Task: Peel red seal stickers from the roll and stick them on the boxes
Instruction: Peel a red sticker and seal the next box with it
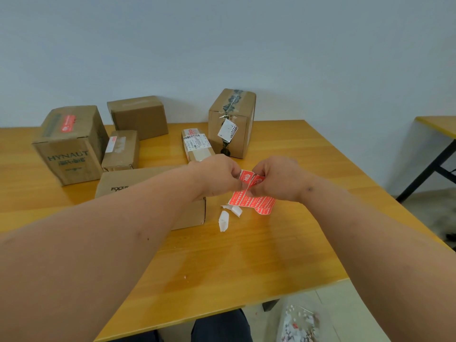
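1. The strip of red seal stickers (251,193) is thin, light and floppy paper; it hangs from both hands above the counter (246,255), just beside the flat brown box (148,186)
2. I judge it tears and creases easily, and the glue side will cling to skin, so it is best taken at a corner edge only
3. The left hand (217,177) has its fingers curled, pinching the upper sticker
4. The right hand (276,178) pinches the strip beside it, fingers closed on the paper
5. White backing scraps (228,215) lie on the counter below
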Demonstrator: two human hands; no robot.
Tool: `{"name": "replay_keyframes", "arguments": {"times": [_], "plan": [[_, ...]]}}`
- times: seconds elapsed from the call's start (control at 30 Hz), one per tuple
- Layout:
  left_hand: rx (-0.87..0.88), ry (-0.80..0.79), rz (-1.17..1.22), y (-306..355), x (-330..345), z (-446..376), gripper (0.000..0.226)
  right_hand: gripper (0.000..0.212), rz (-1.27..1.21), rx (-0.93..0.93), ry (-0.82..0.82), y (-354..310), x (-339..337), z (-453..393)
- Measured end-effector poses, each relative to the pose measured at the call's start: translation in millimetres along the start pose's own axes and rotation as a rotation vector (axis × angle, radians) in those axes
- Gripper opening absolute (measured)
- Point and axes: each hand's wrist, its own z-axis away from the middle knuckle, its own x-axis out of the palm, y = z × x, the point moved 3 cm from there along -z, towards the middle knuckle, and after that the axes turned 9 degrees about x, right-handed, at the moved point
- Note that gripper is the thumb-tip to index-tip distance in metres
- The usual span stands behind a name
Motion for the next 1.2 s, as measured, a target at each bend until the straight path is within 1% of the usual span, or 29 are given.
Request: {"name": "replay_keyframes", "arguments": {"times": [0.07,0.2,0.3,0.37,0.47,0.6,0.7,0.8,0.9,1.0,1.1,1.2], "plan": [[0.0,-0.004,0.036,1.6,0.6,0.4,0.034,0.02,0.008,0.01,-0.004,0.5,-0.1,0.5],[-0.008,-0.004,0.078,2.0,-0.2,1.9,0.027,0.016,-0.006,0.001,-0.002,-0.2,-1.3,2.1],[-0.014,0.011,0.068,3.5,-0.1,1.7,0.026,0.013,0.001,-0.021,0.016,-1.3,-1.6,3.1],[-0.018,0.028,0.077,4.2,-0.3,2.4,0.025,0.017,0.008,-0.034,0.045,-1.9,-2.2,3.4],[-0.035,0.047,0.115,2.8,-1.1,3.1,0.029,0.017,0.032,-0.043,0.071,-3.0,-2.5,3.2],[-0.023,0.059,0.146,3.2,-1.5,2.4,0.036,0.009,0.004,-0.02,0.04,-1.3,-1.5,2.0],[0.001,0.041,0.134,4.6,-2.7,5.1,0.037,0.009,0.018,0.004,0.029,1.3,-0.9,0.6],[0.003,-0.006,0.057,3.6,-1.3,5.4,0.033,0.014,0.014,-0.005,0.027,1.7,0.3,-0.7],[-0.015,-0.001,-0.021,4.7,0.1,3.0,0.035,0.014,0.037,-0.008,0.042,1.6,2.4,-0.7],[-0.015,0.002,0.019,8.2,0.4,2.1,0.035,0.017,0.056,-0.004,0.042,3.1,3.4,-0.8],[-0.023,0.009,0.059,8.5,0.2,2.5,0.031,0.01,0.054,-0.021,0.051,4.0,2.6,-0.5],[-0.038,0.034,0.098,7.1,0.1,2.5,0.037,0.011,0.072,-0.044,0.078,2.9,1.3,-0.4]]}}
